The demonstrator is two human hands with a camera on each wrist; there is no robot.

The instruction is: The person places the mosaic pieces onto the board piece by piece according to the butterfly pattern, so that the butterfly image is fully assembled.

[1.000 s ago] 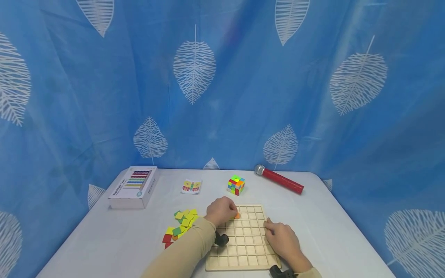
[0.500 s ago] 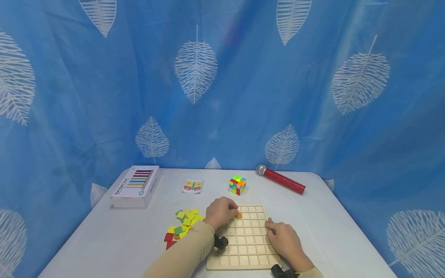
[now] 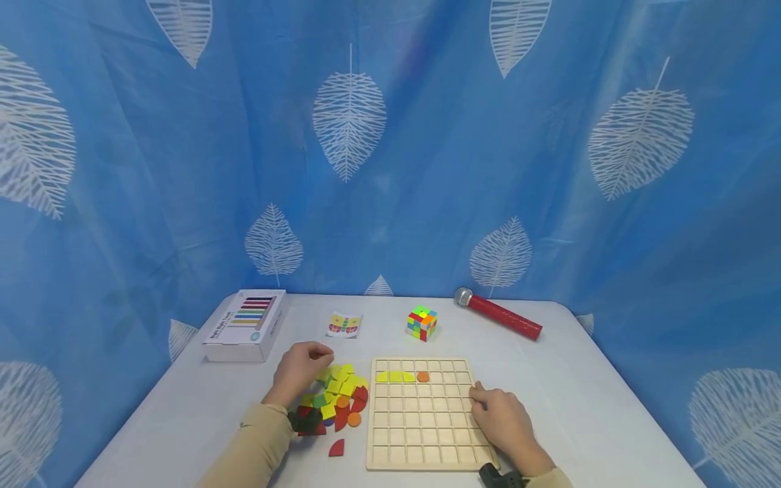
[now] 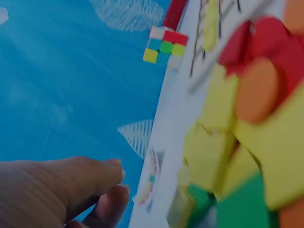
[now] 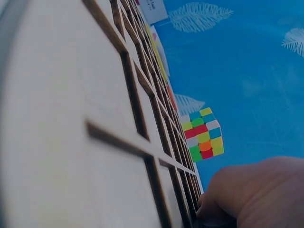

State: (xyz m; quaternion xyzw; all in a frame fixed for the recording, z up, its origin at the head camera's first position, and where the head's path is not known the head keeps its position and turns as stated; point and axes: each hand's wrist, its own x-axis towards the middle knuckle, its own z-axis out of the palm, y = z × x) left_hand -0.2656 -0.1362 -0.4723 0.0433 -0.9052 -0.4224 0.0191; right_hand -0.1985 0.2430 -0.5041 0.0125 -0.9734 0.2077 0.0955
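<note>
A wooden grid board (image 3: 430, 430) lies in front of me, with yellow tiles (image 3: 395, 376) and an orange round tile (image 3: 423, 377) in its second row from the far side. My right hand (image 3: 503, 420) grips the board's right edge; in the right wrist view the fingers (image 5: 228, 194) are bent at that edge. Above the far left side of a heap of colored tiles (image 3: 338, 388) is my left hand (image 3: 302, 369), its fingers loosely bent. The left wrist view shows thumb and forefinger (image 4: 102, 178) close together, nothing visible between them, beside the heap.
A small pattern card (image 3: 344, 325) lies behind the heap, and a puzzle cube (image 3: 422, 323) stands behind the board. A white box (image 3: 247, 327) is at the back left, a red microphone (image 3: 500, 316) at the back right. One red quarter-round tile (image 3: 337, 448) lies apart near the front.
My left hand has let go of the orange round tile on the board and moved left to the heap. The right hand has stayed on the board's edge.
</note>
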